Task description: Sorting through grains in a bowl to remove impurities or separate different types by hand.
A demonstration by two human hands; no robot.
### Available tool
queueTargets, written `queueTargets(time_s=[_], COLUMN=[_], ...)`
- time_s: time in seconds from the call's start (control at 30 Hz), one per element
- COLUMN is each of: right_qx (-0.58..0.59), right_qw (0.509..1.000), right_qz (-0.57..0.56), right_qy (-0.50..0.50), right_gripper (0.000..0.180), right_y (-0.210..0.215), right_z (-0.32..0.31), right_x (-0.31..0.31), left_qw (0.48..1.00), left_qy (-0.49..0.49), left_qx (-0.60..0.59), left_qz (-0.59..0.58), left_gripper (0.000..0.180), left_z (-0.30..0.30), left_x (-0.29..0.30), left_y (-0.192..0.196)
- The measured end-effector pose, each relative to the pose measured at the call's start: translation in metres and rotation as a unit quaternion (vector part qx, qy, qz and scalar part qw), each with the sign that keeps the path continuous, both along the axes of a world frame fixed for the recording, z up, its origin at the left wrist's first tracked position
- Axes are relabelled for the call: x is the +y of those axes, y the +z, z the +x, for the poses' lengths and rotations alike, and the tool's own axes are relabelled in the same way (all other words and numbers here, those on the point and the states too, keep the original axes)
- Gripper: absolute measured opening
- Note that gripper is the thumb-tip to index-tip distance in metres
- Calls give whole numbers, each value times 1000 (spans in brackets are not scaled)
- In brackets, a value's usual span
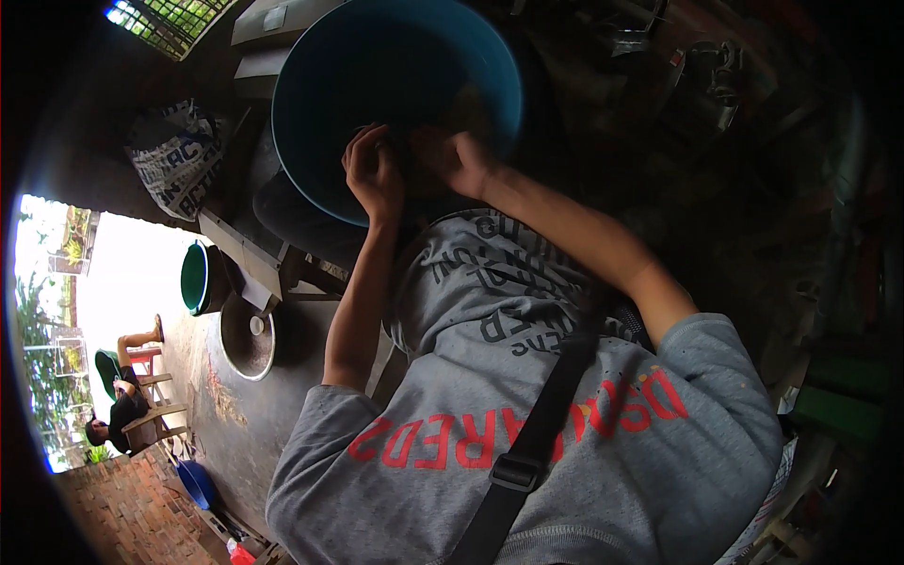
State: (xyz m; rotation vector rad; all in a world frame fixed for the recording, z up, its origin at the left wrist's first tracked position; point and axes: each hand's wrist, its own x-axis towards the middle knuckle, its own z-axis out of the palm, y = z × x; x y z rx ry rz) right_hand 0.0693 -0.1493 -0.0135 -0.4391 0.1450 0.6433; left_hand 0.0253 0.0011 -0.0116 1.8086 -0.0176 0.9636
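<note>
A black strap w/ a buckle (515,471) crosses the grey shirt w/ red letters (452,377). Past it, the bare left hand (375,174) is bent at the near side of the big round blue tub (306,113); its grip is curled, but I can't tell if it pinches smth. The bare right hand (466,165) is inside too, blurry, so can't tell its grip. The tub is close to the body by the legs, prob. b/c both hands can get in w/o a long reach. Hands & dark hide the tub's bottom. Left of it, a grey flat-sided piece (240,254) stands in the way of a round metal pan (247,358) on the floor. Near these: a green bucket (195,278) & a white sack w/ dark print (174,160). Farther off, a blue basin (196,485) & a person in dark clothes (130,410), sitting.
</note>
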Motion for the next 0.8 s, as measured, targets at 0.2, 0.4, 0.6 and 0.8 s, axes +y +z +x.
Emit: queueTargets(time_s=[0.2,0.4,0.6,0.8], right_qx=[11,17,20,42], right_qw=[999,1000,999,999], right_qz=[-52,16,31,2], right_qy=[4,2,2,-26], right_gripper=[27,37,58,63], right_y=[-6,-11,-8,-2], right_z=[6,7,5,3], right_x=[2,-3,-6,-10], left_qw=[1000,989,965,937], left_qy=[-8,18,26,-27], left_qx=[7,14,15,5], left_qz=[-3,149,262,349], left_gripper=[23,22,24,26], left_z=[0,-2,1,-2], left_x=[-2,-4,-10,-14], left_y=[-1,1,-1,7])
